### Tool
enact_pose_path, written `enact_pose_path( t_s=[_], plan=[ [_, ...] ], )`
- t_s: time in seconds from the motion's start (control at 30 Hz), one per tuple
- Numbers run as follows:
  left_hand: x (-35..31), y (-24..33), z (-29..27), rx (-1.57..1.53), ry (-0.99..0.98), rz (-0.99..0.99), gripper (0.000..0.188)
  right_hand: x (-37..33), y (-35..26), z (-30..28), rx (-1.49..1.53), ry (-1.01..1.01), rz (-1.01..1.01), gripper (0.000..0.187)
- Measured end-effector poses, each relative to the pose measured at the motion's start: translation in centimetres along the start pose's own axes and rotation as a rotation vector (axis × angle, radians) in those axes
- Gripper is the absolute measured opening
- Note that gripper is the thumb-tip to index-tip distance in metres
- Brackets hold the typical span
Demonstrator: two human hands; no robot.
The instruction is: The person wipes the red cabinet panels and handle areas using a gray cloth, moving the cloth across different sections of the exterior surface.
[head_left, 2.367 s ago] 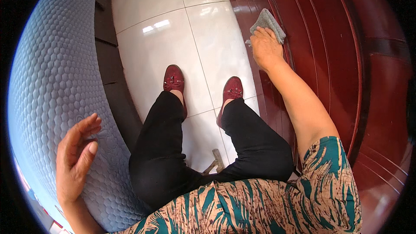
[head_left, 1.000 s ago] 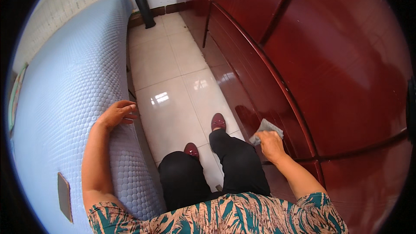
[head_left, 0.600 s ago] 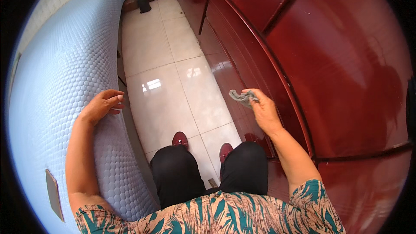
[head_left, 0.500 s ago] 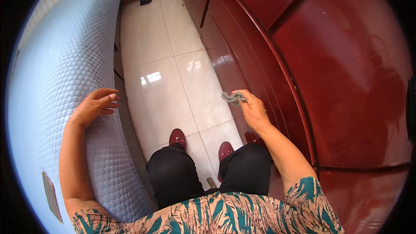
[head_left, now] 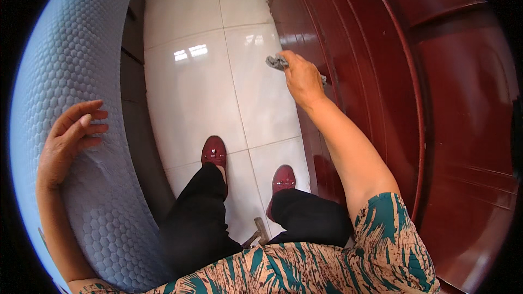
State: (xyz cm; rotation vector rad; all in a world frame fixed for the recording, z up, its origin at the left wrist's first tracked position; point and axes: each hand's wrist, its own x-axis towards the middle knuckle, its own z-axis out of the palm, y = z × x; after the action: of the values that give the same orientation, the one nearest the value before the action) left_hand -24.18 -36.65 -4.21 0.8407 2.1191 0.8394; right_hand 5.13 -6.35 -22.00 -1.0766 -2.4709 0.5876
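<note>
My right hand [head_left: 303, 80] is closed around a crumpled grey cloth [head_left: 277, 62]. One bunch of the cloth sticks out past the fingertips, and a small bit shows at the other side of the hand. This hand is beside the lower front of the dark red glossy cabinet [head_left: 376, 76]; whether the cloth touches it I cannot tell. Over at the left, my left hand [head_left: 68, 144] is open and holds nothing, its fingers apart above the light blue quilted bed cover [head_left: 81, 38].
Between bed and cabinet runs a narrow strip of pale tiled floor [head_left: 190, 92]. My feet, in dark red shoes [head_left: 214, 151], stand on it. A brownish bar-like object [head_left: 261, 231] shows on the floor between my legs. The bed's dark side [head_left: 136, 87] borders the strip.
My right hand has moved forward with the grey cloth. My left hand has shifted left over the bed. The view has tilted down, and the dark post at the far end is out of sight.
</note>
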Motion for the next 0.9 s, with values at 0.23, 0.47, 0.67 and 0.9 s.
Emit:
enact_pose_path(
  t_s=[0.23,0.47,0.67,0.9],
  plan=[
    [0.6,-1.6,-0.3,0.112,0.069,0.021,0.047,-3.1,-1.0,1.8,-0.060,-0.167,-0.031,0.028],
    [1.4,-1.1,0.3,0.181,0.124,0.035,0.051,-3.5,0.2,2.1,-0.120,-0.120,-0.224,0.022],
    [2.8,-0.9,0.0,0.258,0.168,-0.033,0.051,-3.5,-0.2,1.6,-0.103,-0.055,-0.267,0.025],
    [4.1,-4.5,-0.8,0.208,0.182,0.180,0.035,-6.9,-0.1,4.2,-0.057,-0.232,-0.252,0.028]
  ],
)
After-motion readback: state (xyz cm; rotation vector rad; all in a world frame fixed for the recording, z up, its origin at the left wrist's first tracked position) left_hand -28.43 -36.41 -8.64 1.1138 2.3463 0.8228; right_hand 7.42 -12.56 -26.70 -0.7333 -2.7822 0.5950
